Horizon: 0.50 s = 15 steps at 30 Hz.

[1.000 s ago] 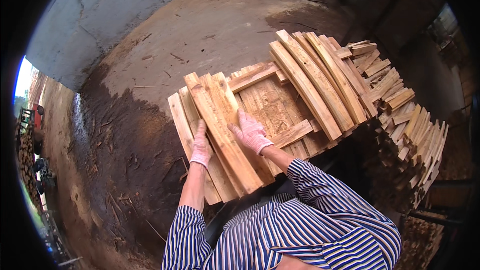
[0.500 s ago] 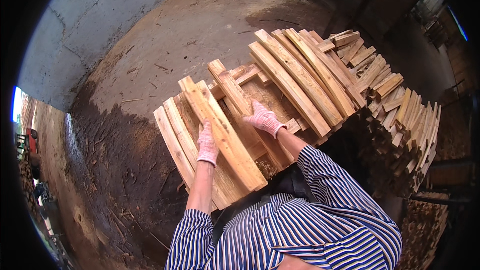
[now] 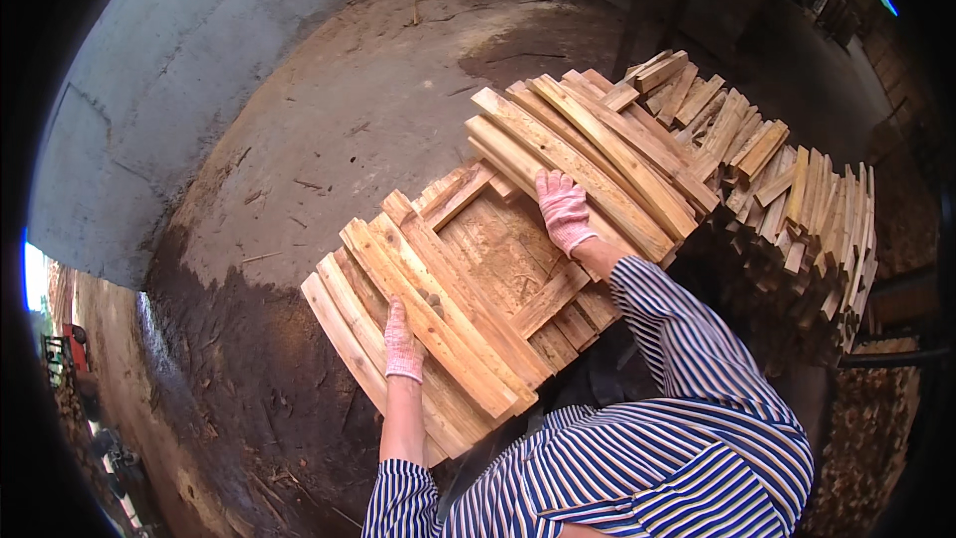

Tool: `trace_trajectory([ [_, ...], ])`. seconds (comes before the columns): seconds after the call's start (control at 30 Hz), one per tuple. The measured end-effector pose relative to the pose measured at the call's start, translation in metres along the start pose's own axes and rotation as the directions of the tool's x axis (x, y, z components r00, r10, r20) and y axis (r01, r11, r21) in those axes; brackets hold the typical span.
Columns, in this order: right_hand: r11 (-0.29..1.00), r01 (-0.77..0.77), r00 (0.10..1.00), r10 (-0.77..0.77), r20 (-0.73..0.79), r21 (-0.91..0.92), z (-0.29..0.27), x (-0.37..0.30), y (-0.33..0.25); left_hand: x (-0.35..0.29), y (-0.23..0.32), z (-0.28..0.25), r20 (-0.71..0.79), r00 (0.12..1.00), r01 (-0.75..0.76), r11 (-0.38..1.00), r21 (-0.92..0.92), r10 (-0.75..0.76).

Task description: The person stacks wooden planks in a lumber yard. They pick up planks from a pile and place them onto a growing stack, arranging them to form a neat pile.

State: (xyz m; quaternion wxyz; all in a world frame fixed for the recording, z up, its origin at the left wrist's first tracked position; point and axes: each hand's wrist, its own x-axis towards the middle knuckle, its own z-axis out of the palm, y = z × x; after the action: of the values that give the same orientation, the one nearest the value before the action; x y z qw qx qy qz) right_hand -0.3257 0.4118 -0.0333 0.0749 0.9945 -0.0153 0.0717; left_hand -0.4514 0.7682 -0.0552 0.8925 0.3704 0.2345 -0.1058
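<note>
Wearing a pink knitted glove, my left hand [image 3: 402, 347] grips the edge of a long pale wooden plank [image 3: 438, 324] in the left group of planks. Its thumb lies along the wood and its other fingers are mostly hidden. My right hand [image 3: 565, 211], in a matching glove, is closed over a plank [image 3: 506, 165] at the near edge of the right group [image 3: 588, 154]. Between the two groups lies a gap, where a rough brown wood surface [image 3: 498, 239] and shorter crosspieces [image 3: 553, 301] show.
A stack of many short timber pieces [image 3: 757, 159] stands to the right. A grey concrete wall [image 3: 189, 70] rises at the upper left. Bark and scraps litter the dirt floor [image 3: 339, 139]. At the far left edge a red machine [image 3: 76, 347] is partly visible.
My left hand's raised plank now lies down with the left group. My right hand has let go of the middle plank, which now sits against that group, and moved right onto another plank.
</note>
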Motion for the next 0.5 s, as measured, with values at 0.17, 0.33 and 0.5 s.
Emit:
trace_trajectory([
  [0.17,0.803,-0.037,0.987,-0.062,0.145,0.595,-0.031,-0.002,0.003,-0.007,0.000,-0.007,-0.024,1.000,-0.008,0.999,0.052,0.009],
  [0.33,0.167,-0.214,0.862,-0.430,0.267,0.962,0.045,-0.051,-0.063,-0.008,0.002,0.007,0.003,1.000,-0.025,0.998,0.056,0.024],
  [0.5,0.619,-0.090,0.732,-0.490,0.473,0.780,-0.018,-0.057,-0.076,-0.018,0.006,-0.002,-0.061,0.997,-0.035,0.991,0.128,0.043],
])
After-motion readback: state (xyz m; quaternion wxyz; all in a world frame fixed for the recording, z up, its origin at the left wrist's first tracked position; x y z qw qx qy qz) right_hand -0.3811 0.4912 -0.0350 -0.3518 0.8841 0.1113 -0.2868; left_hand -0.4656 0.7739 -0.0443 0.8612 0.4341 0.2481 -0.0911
